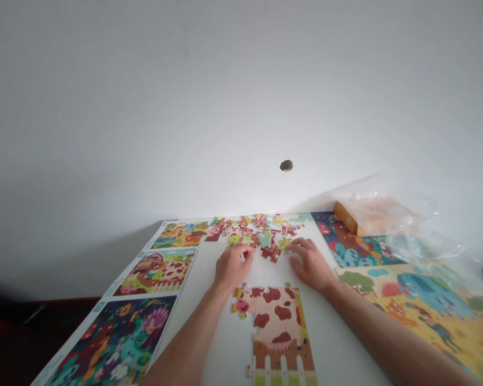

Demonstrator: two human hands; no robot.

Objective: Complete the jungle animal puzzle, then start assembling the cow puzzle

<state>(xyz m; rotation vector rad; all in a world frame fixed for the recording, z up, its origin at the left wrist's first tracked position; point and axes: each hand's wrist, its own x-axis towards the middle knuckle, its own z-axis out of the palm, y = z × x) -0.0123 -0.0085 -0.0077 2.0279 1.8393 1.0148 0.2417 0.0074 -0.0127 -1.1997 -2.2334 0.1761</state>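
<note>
My left hand (234, 265) is at the near edge of a heap of loose jigsaw pieces (261, 228). Its fingers are curled towards the thumb, and whatever may be between the tips is too small to make out. To the right of the heap, my right hand (312, 265) has its fingers apart, with the fingertips at a yellow-green jigsaw piece (284, 244). Between my forearms lies a partly joined cow puzzle (279, 316), showing brown patches, a pink muzzle on the left and a white fence at the bottom.
Along the table's left side lies a picture sheet (155, 271) with three printed scenes. On the right are a joined elephant puzzle (430, 305), a dark puzzle (346, 249), an orange box (358, 220) and clear plastic bags (430, 241). A white wall (225, 107) stands behind.
</note>
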